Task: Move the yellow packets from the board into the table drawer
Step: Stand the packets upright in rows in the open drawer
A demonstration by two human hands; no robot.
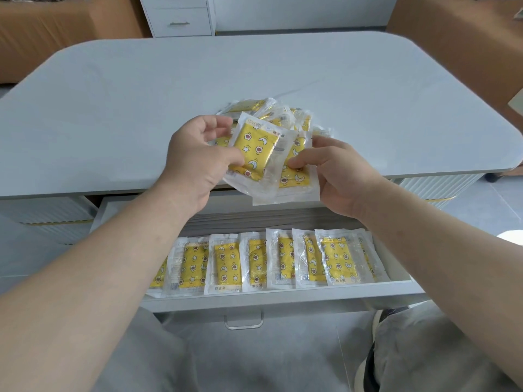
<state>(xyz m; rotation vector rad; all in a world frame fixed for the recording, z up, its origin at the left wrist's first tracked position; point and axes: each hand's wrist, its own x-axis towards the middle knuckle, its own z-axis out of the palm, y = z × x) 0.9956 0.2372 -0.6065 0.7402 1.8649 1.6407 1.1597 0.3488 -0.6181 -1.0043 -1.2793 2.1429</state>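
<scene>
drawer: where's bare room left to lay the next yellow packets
In the open white table drawer, the bare strip is the grey floor between the table edge and the row of yellow star-print packets in clear wrappers. The front is crowded: those packets overlap side by side. Both row ends are hidden from view.

Pile (285,116) on table (113,108) near front edge, open drawer (283,297) below that edge, row (226,264) side by side in drawer, left hand (192,168) and right hand (342,179) above edge, held packets (260,148) between them, cabinet (181,18) behind table
</scene>
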